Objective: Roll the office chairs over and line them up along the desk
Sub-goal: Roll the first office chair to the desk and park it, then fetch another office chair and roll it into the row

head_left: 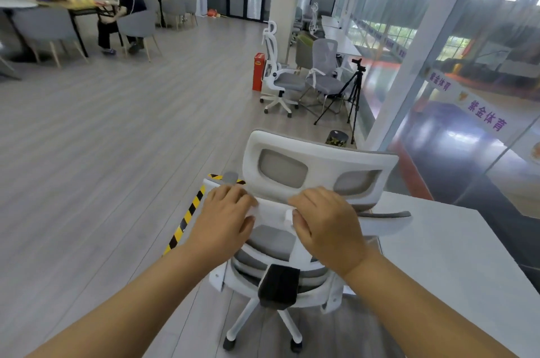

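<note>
- Both hands rest on the top of the chair (295, 240) back: our left hand (225, 220) and right hand (327, 226) sit side by side just below the headrest (315, 164).
- Fingers (233, 196) of each hand curl over the white frame, closed on it, palms down; how far they wrap the far side we cannot tell.
- That chair stands right in front of us, its right armrest (385, 215) touching or overlapping the edge of the white table (455, 255) on our right, and its back turned to us.
- Two more chairs (298, 74) wait well apart, farther down the floor (102, 138) beside a tripod (350, 94), near the glass wall (438, 50).
- We judge the step in hand to be steering this chair into its place along the table.
- To do it well, we should push low and level through the frame, not through the headrest, which looks likely to tip or pivot.
- We should keep both hands evenly loaded so the casters (229, 343) track straight, and turn the seat to face the table before sliding it in.
- We should watch the armrest against the table edge: it may catch, so ease it under or stop just short.
- A striped floor marking (187, 217) lies on the left; we keep the base clear of it.
</note>
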Tool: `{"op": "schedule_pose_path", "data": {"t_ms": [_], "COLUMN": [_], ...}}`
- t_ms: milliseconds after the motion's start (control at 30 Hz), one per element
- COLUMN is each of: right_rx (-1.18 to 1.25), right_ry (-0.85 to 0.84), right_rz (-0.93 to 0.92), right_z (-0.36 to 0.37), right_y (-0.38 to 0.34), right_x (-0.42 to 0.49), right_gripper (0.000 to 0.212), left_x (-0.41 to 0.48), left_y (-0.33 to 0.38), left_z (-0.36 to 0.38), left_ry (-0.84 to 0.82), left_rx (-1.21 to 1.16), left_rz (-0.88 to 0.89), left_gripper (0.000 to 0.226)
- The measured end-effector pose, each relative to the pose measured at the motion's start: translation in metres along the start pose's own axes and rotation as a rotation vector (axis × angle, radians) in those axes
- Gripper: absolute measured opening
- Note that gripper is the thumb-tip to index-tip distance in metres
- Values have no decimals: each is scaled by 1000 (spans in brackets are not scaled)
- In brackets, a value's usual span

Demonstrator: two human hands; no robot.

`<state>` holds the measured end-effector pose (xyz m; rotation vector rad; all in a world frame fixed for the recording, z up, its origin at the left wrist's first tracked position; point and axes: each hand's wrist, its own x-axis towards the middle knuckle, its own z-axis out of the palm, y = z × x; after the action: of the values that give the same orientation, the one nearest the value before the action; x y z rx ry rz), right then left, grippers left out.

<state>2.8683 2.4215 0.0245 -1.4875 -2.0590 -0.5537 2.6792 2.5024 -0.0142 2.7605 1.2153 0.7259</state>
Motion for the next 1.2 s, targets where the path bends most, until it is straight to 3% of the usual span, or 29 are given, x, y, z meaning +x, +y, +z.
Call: {"op": "schedule_pose_path", "data": {"t_ms": [133,200,433,533,700,1200], "right_rx": [56,78,133,127,168,417], "right_ry": [-147,-271,-539,-581,-619,-512], "right_rz": [-122,-170,-421,-582,-810,-1343], "right_z": [46,70,118,124,132,57], "right_y": [-43,-70,-201,-277,-421,-892], "right_x": [27,37,74,86,84,33], "right_gripper": [7,8,8,5,27,27], "left_x": [-42,-71,-208,-277,-410,-809], "left_y": [-36,-59,-124,-141,-158,-150], "left_z": [-13,-22,-88,-123,-192,-395], "left_ry": [-106,-137,-216,-244,-277,-49], "left_rx": [98,125,199,205,207,356], "left_rz": [-58,-116,-499,-675,-929,-1558], "left_gripper": [25,18,26,29,32,34]}}
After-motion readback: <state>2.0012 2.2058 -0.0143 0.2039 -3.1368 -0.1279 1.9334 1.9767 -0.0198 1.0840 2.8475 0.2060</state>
